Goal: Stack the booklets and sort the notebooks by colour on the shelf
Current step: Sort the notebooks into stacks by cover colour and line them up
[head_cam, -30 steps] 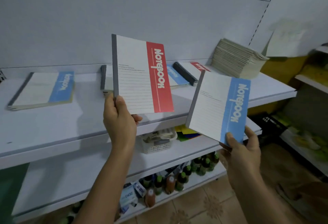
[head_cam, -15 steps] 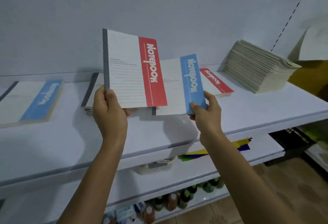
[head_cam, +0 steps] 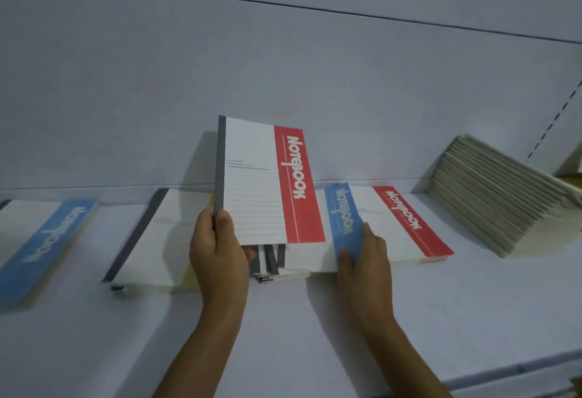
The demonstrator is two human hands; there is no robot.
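White shelf [head_cam: 315, 334], against a pale back panel [head_cam: 283, 67]. Item one: red notebook [head_cam: 271, 183], white cover with red band and grey spine, held upright above the shelf by the left hand [head_cam: 217, 256], whose thumb and curled fingers grip its lower spine corner. Item two: blue notebook [head_cam: 343, 218], lying flat on top of a small pile with dark spines [head_cam: 267, 260], just behind the raised one; the right hand [head_cam: 365, 259] pinches its blue-banded edge, thumb on top. Item three: second red notebook [head_cam: 409, 221], flat, just right of the blue one and partly under it. Item four: white pile with grey spine [head_cam: 151, 240], flat, left of the left hand. Item five: blue-banded pile [head_cam: 41, 240], far left. Item six: booklets [head_cam: 491, 202], a leaning stack at the right end.
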